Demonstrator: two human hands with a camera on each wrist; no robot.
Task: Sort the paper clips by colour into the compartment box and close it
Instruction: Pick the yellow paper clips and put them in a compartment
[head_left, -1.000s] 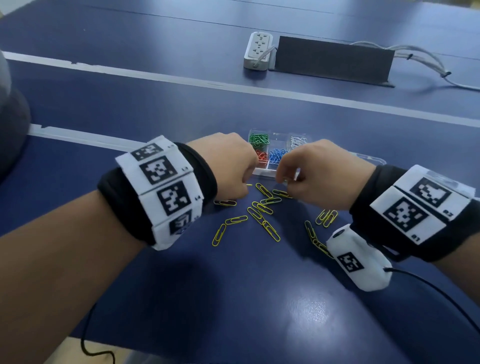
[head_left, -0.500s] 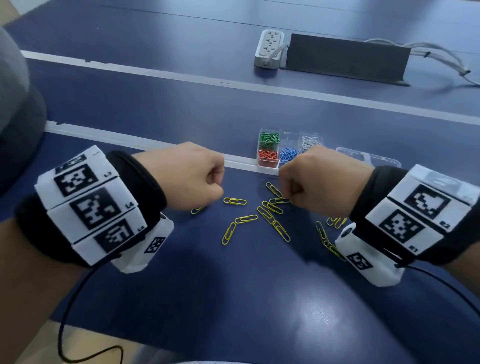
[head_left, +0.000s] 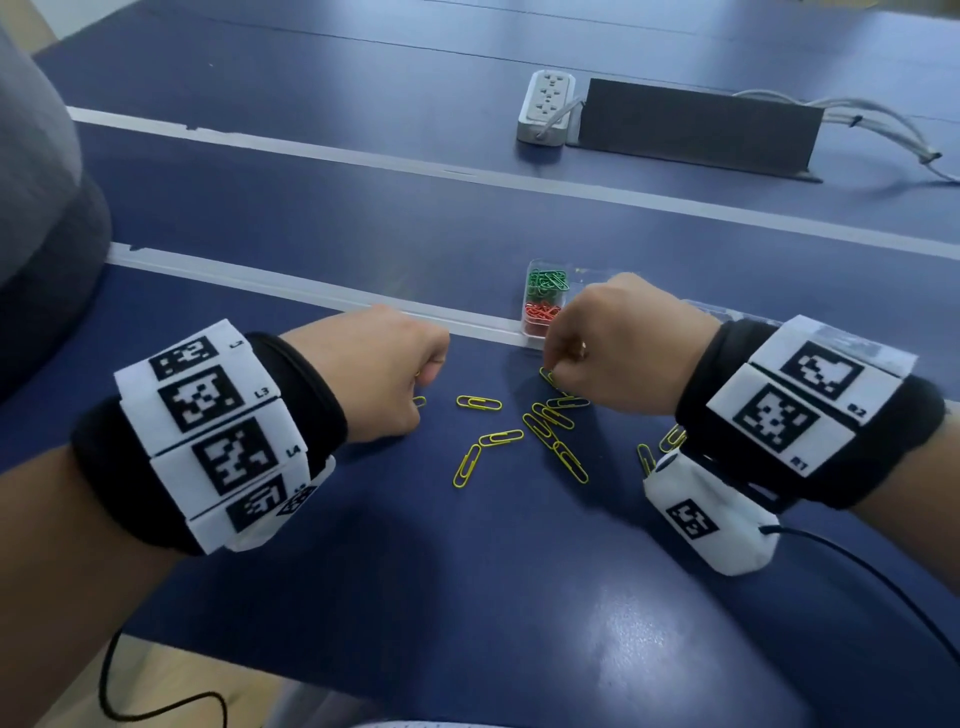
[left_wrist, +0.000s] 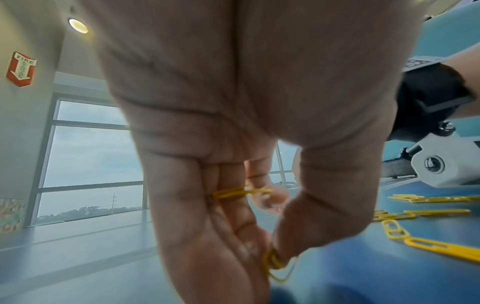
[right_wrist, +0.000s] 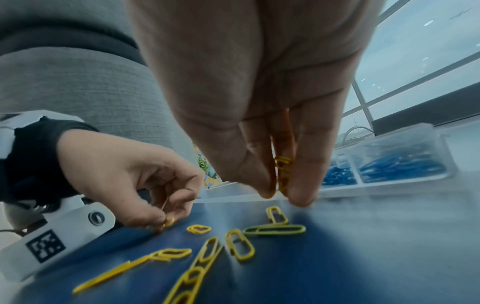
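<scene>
Several yellow paper clips (head_left: 540, 431) lie loose on the blue table between my hands. The clear compartment box (head_left: 525, 332) stands just beyond them, with green clips (head_left: 548, 280) and red clips (head_left: 543, 313) showing; my right hand hides the rest, though the right wrist view shows its blue clips (right_wrist: 400, 164). My left hand (head_left: 423, 387) pinches a yellow clip (left_wrist: 275, 265) at the table surface and keeps another yellow clip (left_wrist: 241, 192) under its curled fingers. My right hand (head_left: 558, 369) hovers over the pile and pinches a small bunch of yellow clips (right_wrist: 283, 172) between thumb and fingers.
A white power strip (head_left: 545, 106), a dark panel (head_left: 696, 130) and grey cables (head_left: 893, 135) lie at the back. A pale strip (head_left: 311, 291) crosses the table by the box. Grey clothing (head_left: 36, 197) is at far left. Wrist-camera cables (head_left: 857, 566) trail toward me.
My left hand has drawn back from beside the box to the left and come down on a clip there. My right hand stays over the pile near the box.
</scene>
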